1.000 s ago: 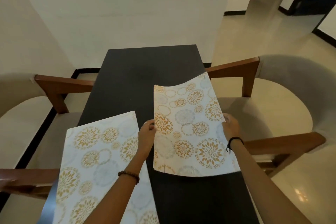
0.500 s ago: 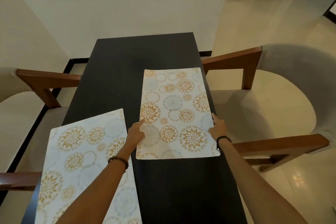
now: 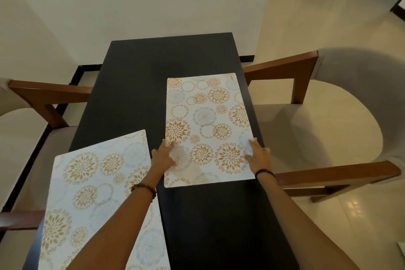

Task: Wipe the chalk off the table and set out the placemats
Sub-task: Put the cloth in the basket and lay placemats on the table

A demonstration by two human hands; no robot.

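Filling the view, the black table (image 3: 135, 85) carries a near placemat (image 3: 92, 186) at seven o'clock and a flat far placemat (image 3: 208, 120) at three, with the left hand (image 3: 163, 156) and right hand (image 3: 259, 158) resting straight fingers on its near corners, gripping nothing.

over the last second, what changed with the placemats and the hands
The right placemat went from held up and curved to lying flat on the black table, along its right edge. The left hand and right hand let go of its sides and now press on it with flat fingers. The left placemat stayed put, hanging over the table's left edge.
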